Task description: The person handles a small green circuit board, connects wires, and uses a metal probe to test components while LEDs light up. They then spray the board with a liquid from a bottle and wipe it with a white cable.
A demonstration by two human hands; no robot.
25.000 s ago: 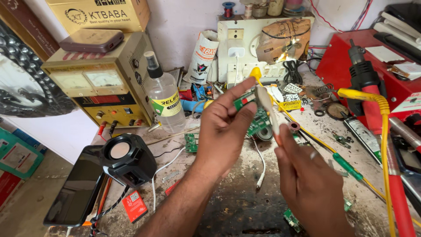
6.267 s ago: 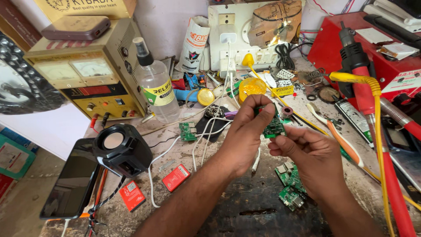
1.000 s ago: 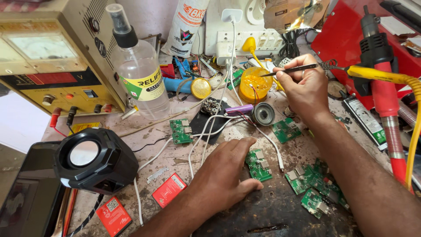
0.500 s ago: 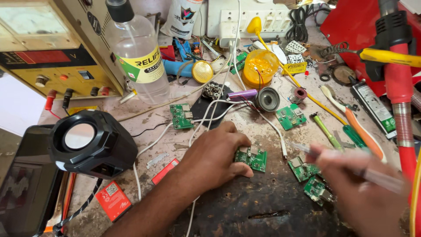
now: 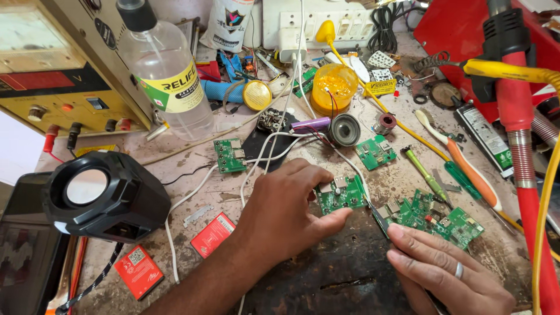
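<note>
The left hand [image 5: 286, 204] lies flat on the bench [image 5: 326, 274], near the middle of its front edge, and pins a small green board [image 5: 341, 193] down: the thumb presses the board's near edge, and the fingers curl over its left side. The right hand [image 5: 443, 271] comes in from the front right corner with its fingers closed on a thin dark tool [image 5: 379, 217], most likely tweezers, though too little of it shows to be sure. The tool's tip sits just at the board's right corner.

To do this well, the left hand should keep the board flat and still, pressing at the edges only, clear of the components and of the connector on top. The right hand works best with its heel resting on the bench, so that the tip moves by finger action alone and does not skid across the traces. The tip should go in low and shallow.

A pile of boards [image 5: 443, 219] lies touching the right fingers, so the wrist must stay clear of it. White wires [image 5: 262, 154] run from the back of the bench under the left hand; a tug on them could shift the work. A black speaker [image 5: 105, 195] stands well apart toward the left edge, and a clear bottle [image 5: 166, 73] stands at the back left.
</note>
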